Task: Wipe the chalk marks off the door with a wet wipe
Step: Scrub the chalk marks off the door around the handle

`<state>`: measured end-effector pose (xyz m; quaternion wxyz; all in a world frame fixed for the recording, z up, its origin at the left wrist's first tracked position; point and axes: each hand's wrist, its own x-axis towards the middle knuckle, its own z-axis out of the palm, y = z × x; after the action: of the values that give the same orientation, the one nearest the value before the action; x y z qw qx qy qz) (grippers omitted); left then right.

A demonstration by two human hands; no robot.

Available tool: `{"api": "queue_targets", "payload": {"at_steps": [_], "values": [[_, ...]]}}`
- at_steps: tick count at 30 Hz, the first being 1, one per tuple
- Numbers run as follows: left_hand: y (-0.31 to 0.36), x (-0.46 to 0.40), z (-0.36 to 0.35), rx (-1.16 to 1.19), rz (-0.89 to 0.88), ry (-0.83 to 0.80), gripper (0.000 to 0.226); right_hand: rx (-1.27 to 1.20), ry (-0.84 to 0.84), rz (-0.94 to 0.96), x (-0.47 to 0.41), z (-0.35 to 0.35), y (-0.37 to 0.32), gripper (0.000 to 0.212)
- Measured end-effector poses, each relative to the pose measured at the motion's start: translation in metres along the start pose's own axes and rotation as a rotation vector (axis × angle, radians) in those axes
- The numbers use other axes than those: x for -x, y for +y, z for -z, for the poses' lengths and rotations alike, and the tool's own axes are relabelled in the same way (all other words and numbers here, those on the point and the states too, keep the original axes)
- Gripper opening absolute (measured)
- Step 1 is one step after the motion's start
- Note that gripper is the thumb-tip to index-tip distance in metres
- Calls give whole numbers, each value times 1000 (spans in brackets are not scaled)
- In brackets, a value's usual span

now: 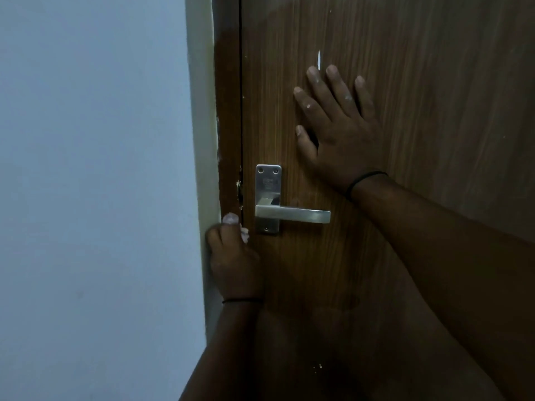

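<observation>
Plain pale blue-grey wall [92,169] at left; cream painted strip [202,111] beside it; dim light.

The wipe [235,224] is mostly hidden inside the left hand [233,261]; only pale bits show at its 12 o'clock, so its shape cannot be told. That hand's fingertips are curled out of sight against the frame [228,125]. The door [434,96] is cut off at 12, 3 and 6 o'clock. Both forearms leave at the bottom and right edges. Lettering on the handle plate [268,180] is too small to read.
</observation>
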<state>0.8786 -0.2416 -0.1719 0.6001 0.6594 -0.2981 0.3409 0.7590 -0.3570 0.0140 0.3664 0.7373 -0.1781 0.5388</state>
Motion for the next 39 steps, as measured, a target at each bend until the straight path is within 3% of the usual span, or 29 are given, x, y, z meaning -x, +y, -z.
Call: {"api": "queue_targets", "payload": {"at_steps": [5, 10, 17, 20, 24, 27, 36, 39], "values": [[-13, 43, 0, -35, 143, -128, 26, -8, -18, 4, 1, 2, 0, 53], [-24, 63, 15, 72, 356, -341, 15, 12, -85, -2, 11, 2, -2, 55], [-14, 68, 40, 275, 487, -507, 11, -75, -389, -83, 163, 21, -9, 62], [1, 67, 46, 415, 692, -576, 6, -189, -530, -184, 232, 47, -29, 57], [42, 57, 53, 690, 983, -683, 9, -527, -535, -358, 249, 73, -55, 43], [70, 49, 57, 853, 1152, -757, 12, -644, -424, -246, 230, 83, -71, 40], [97, 27, 63, 665, 840, -924, 18, -605, -228, -234, 190, 100, -52, 35], [103, 26, 56, 607, 725, -905, 19, -703, -228, -425, 151, 111, -29, 26]]}}
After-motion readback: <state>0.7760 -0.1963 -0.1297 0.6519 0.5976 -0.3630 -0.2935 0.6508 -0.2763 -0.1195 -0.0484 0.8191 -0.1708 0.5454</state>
